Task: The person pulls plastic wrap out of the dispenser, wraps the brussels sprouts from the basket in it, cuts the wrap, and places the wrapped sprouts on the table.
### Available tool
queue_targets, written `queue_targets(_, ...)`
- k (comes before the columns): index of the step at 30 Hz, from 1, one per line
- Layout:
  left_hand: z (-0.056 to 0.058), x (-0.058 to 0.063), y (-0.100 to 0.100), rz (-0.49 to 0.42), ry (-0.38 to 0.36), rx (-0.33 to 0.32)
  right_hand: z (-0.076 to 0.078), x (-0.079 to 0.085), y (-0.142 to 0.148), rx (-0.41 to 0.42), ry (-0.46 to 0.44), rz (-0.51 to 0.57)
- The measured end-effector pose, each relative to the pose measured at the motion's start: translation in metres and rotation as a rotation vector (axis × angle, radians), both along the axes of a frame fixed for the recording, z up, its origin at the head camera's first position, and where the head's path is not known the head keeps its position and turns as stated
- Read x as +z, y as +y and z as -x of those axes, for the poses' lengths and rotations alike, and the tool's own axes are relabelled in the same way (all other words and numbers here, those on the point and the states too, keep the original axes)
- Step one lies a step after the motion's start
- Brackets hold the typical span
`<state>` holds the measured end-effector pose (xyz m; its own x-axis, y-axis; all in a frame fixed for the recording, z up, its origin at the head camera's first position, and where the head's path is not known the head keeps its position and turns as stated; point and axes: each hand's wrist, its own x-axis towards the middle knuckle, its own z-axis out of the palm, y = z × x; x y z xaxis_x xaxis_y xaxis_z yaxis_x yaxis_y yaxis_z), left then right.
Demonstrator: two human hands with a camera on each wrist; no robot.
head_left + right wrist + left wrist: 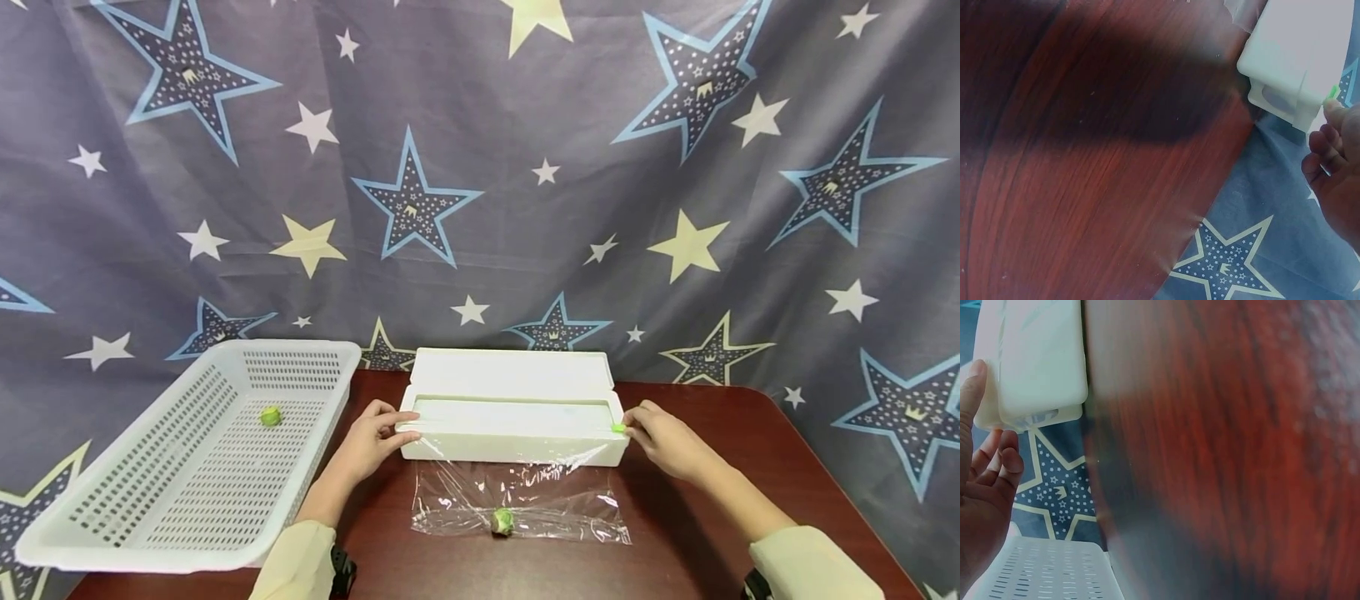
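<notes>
A white cling film dispenser box (513, 448) stands on the table with its lid (512, 371) raised. From its front a sheet of clear cling film (551, 504) lies spread over the table. One Brussels sprout (502, 522) sits at the film's near edge; whether on or under it I cannot tell. My left hand (369, 442) grips the box's left end, thumb and fingers around the edge. At the right end, my right hand (663, 437) pinches a small green slide cutter (618, 428), also visible in the right wrist view by the thumb (1339, 112).
A white perforated basket (300, 492) stands at the left, holding another Brussels sprout (271, 416). Behind the dark red wooden table (720, 542) hangs a grey star-patterned cloth (480, 100). The raised lid stands close to this cloth.
</notes>
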<state>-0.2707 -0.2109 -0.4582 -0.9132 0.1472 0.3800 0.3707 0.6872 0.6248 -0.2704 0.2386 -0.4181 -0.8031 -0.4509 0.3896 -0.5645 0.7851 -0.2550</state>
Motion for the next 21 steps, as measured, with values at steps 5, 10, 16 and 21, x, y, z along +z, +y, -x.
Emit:
queue_targets(5, -0.0013, 0.0005, 0.0000, -0.004, -0.004, -0.002, 0.0000, -0.0004, -0.0022, -0.030, -0.023, 0.009)
queue_targets(10, -0.0016, 0.0004, 0.0004, -0.007, 0.003, 0.005, -0.0008, -0.0047, -0.0041, -0.086, -0.034, 0.056)
queue_targets(16, -0.0034, 0.0010, 0.0006, 0.006, 0.004, 0.017, -0.0021, -0.0091, -0.0061, -0.155, -0.061, 0.145)
queue_targets(21, -0.0038, 0.0021, 0.0010, 0.004, -0.018, 0.022, -0.0078, -0.0088, -0.0052, -0.237, -0.087, 0.171)
